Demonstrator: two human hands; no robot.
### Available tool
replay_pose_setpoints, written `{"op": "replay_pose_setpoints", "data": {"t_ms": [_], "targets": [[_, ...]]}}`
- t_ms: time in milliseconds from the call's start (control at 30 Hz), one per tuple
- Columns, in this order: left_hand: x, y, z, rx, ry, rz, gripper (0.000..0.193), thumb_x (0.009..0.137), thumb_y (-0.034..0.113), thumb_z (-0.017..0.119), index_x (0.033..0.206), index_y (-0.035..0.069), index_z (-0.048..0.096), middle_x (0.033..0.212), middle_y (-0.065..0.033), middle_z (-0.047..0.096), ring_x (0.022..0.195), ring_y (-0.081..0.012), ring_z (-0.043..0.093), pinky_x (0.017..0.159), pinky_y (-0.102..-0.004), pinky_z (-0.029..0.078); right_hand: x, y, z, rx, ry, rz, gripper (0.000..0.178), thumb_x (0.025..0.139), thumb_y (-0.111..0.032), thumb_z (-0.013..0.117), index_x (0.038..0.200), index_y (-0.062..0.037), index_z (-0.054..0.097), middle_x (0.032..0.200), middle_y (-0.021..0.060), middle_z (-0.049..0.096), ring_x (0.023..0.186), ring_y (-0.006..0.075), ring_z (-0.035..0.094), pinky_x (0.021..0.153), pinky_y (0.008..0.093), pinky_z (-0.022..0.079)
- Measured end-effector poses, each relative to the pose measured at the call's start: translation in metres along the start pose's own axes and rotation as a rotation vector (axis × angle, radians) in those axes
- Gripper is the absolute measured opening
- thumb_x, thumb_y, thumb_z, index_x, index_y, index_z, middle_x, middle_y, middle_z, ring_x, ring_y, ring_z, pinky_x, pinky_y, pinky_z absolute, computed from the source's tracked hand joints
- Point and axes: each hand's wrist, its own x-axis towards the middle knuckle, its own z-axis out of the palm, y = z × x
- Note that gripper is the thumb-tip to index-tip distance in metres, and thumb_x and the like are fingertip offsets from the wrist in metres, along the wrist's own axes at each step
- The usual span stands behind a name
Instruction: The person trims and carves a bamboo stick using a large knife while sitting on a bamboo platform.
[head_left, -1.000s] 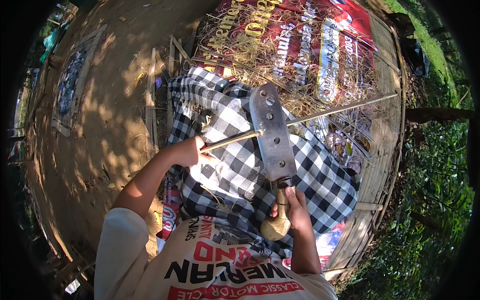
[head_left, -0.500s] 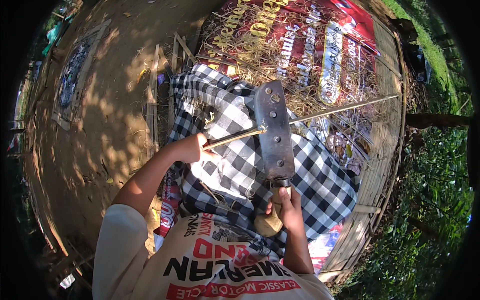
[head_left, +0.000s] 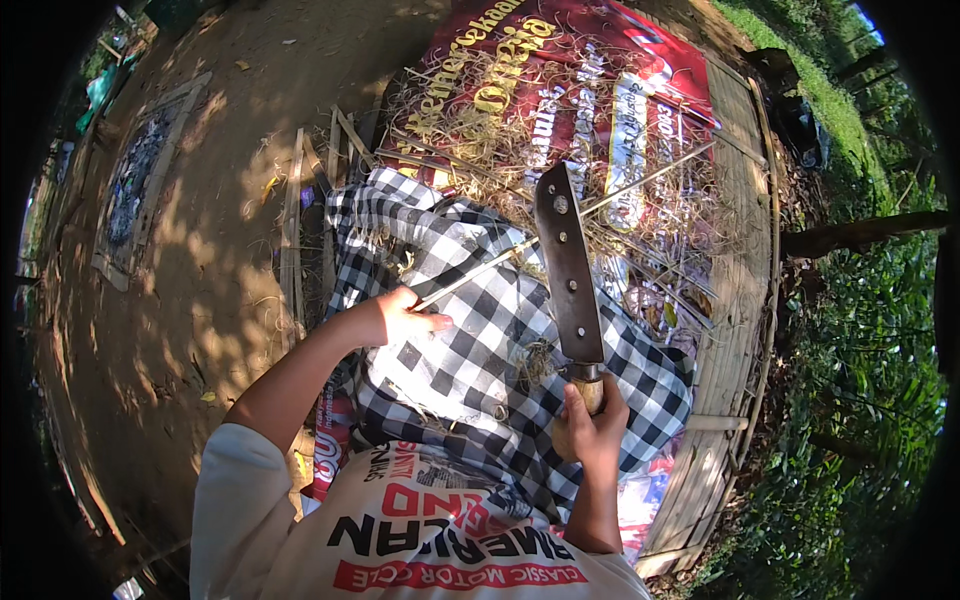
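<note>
My right hand (head_left: 597,425) is closed round the pale wooden handle of a broad machete (head_left: 570,265). Its dark blade has a row of bright studs or holes and points away from me. Between the fingers of my left hand (head_left: 405,318) is one end of a thin bamboo strip (head_left: 478,273), the thumb stretched out beside it. The strip runs up to the right and passes behind the blade, so I cannot tell whether the two touch there. Under both hands, a black-and-white checked cloth (head_left: 480,350) covers my lap, with some shavings on it.
Ahead lies a red printed banner (head_left: 690,75) strewn with curly shavings (head_left: 480,115), on a bamboo slat platform (head_left: 735,290). Bare earth (head_left: 235,250) stretches to the left, with a framed ash patch (head_left: 140,190). Green plants (head_left: 850,430) and a dark log (head_left: 865,235) are at right.
The machete has shifted right and its blade has turned, showing a narrower face. The strip now slopes more steeply up to the right. My left thumb sticks out more, and the whole view has shifted slightly.
</note>
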Motion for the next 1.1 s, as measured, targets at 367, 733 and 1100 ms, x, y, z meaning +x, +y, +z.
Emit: {"op": "replay_pose_setpoints", "data": {"t_ms": [367, 733, 1100], "targets": [[0.015, 0.193, 0.007, -0.811, -0.178, 0.601, 0.043, 0.098, 0.037, 0.05, 0.064, 0.016, 0.035, 0.046, 0.0065, 0.028, 0.033, -0.006, 0.026, 0.031, -0.0236, 0.021, -0.046, 0.002, -0.035, 0.597, 0.203, 0.131, 0.018, 0.084, -0.008, 0.068, 0.091, -0.0008, 0.053, 0.069, 0.0071, 0.059, 0.054, 0.0151, 0.059, 0.052, 0.0283, 0.049], [0.051, 0.242, 0.12, -1.166, 0.042, 1.018, 0.032, 0.103, 0.032, 0.042, 0.081, 0.008, 0.04, 0.061, -0.0036, 0.042, 0.055, -0.0192, 0.052, 0.058, -0.0425, 0.053, -0.072, 0.001, -0.046, 0.638, 0.549, -0.038, 0.038, 0.078, 0.003, 0.064, 0.112, 0.0, 0.045, 0.093, 0.014, 0.06, 0.065, 0.0208, 0.064, 0.058, 0.0313, 0.053], [0.046, 0.163, 0.183, -1.318, 0.233, 0.739, 0.02, 0.101, 0.024, 0.048, 0.099, 0.004, 0.047, 0.075, -0.0095, 0.059, 0.071, -0.0226, 0.065, 0.07, -0.036, 0.054, -0.048, -0.017, -0.054, 0.465, 0.373, -0.154, 0.057, 0.072, 0.007, 0.061, 0.125, 0.0027, 0.042, 0.097, 0.0116, 0.059, 0.086, 0.0207, 0.067, 0.069, 0.0292, 0.056]]}}
